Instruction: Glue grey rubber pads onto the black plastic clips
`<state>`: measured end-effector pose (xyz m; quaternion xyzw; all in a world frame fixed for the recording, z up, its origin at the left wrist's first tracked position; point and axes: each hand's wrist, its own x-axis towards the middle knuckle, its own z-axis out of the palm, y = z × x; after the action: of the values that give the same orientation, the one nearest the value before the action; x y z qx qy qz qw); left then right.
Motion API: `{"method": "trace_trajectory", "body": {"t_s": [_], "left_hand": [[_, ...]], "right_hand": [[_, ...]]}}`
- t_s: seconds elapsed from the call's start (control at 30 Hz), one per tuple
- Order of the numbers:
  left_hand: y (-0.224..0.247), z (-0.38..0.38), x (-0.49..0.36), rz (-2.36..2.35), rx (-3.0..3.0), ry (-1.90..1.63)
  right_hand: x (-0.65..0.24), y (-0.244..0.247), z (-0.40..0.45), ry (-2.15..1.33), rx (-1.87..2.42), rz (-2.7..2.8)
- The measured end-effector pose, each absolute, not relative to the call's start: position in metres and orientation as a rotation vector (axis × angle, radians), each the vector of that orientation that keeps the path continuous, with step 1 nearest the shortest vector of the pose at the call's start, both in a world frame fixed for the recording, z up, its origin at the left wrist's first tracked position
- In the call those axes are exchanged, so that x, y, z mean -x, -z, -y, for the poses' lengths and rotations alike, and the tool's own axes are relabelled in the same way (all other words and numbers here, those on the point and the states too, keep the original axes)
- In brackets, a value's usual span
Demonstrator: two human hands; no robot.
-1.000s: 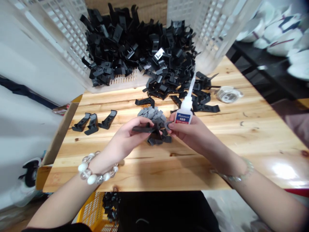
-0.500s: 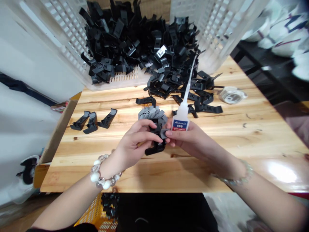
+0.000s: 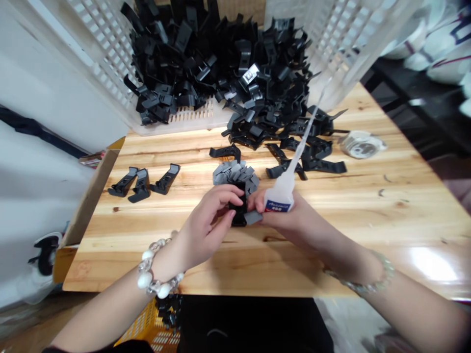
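Observation:
My left hand (image 3: 209, 223) is closed on a black plastic clip (image 3: 239, 208), held just above the table in front of me. My right hand (image 3: 283, 211) grips a white glue bottle (image 3: 279, 196) with a blue label, its long thin nozzle tilted up and to the right. A small grey pad (image 3: 253, 217) sits at the fingers of my right hand, against the clip's right side; whether it is stuck to the clip I cannot tell. Just behind the clip lies a pile of grey pads (image 3: 235, 172). Part of the clip is hidden by my left fingers.
A white plastic basket (image 3: 91, 54) full of black clips (image 3: 191, 63) stands at the back, with clips spilling onto the wooden table (image 3: 165, 264). Three clips with grey pads (image 3: 141, 185) lie at the left. A roll of clear tape (image 3: 362, 144) is at the right.
The clip has turned in my left hand. My right hand has rolled, so the glue bottle leans further right, and the grey pad sits slightly lower.

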<state>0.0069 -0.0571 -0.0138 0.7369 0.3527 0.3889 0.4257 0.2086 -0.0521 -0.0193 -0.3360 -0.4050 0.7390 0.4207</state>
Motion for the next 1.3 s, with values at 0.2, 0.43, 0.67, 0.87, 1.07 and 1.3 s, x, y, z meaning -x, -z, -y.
{"method": "trace_trajectory", "body": {"t_s": [0.2,0.43,0.67,0.87,1.07,1.3], "left_hand": [[0.012,0.060,-0.008,-0.892,-1.753,-1.068],[0.008,0.063,-0.010,-0.886,-1.602,-0.882],[0.004,0.068,-0.012,-1.013,-1.676,-0.921],[0.003,0.067,-0.013,-0.992,-1.643,-0.896],[0.005,0.067,-0.016,-0.944,-1.564,-0.849],[0.003,0.069,-0.017,-1.007,-1.548,-0.818]], "right_hand": [[-0.209,0.019,0.055,-1.750,0.888,1.158],[-0.211,0.016,0.054,-1.667,0.915,1.230],[-0.212,0.013,0.053,-1.556,0.969,1.354],[-0.211,0.008,0.055,-1.463,1.005,1.464],[-0.209,0.006,0.057,-1.352,1.002,1.532],[-0.210,0.007,0.055,-1.489,1.099,1.403]]}}
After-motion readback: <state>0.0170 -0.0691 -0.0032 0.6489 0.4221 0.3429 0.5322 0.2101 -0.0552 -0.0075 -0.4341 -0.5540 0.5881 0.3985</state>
